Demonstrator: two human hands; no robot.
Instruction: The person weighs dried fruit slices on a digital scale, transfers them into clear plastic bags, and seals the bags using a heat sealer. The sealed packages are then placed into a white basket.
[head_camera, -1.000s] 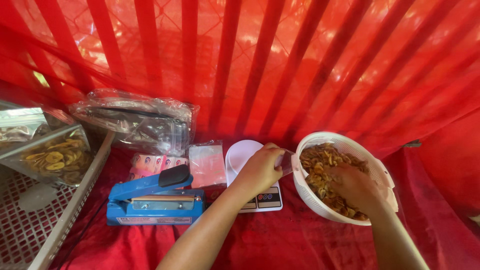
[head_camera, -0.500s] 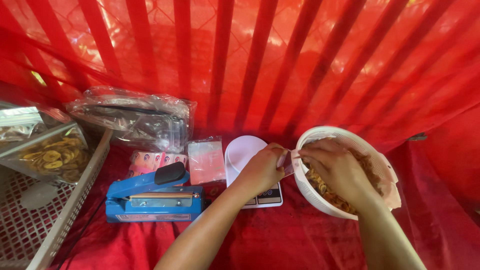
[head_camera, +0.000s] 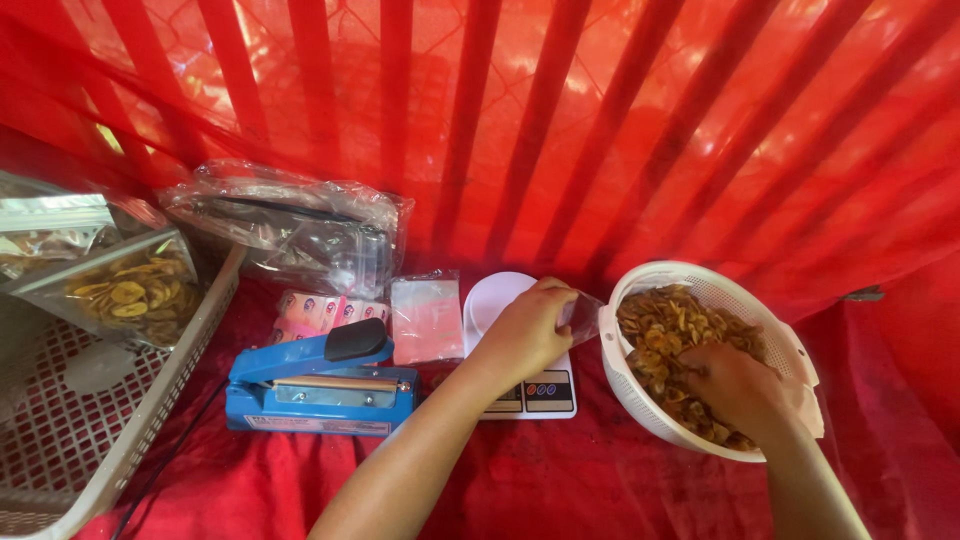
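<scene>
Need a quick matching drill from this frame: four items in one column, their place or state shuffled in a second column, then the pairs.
Things:
1. blue heat sealer
2. white perforated plastic colander
3. small clear plastic bag
4. white digital kitchen scale

Places or states:
A. pinched in the left hand, held over the scale
B. holds brown chips, with the right hand dug in
C. on the red cloth, left of the scale
D. between the sealer and the colander, partly covered by the left hand

Pairs: 1-C, 2-B, 3-A, 4-D
</scene>
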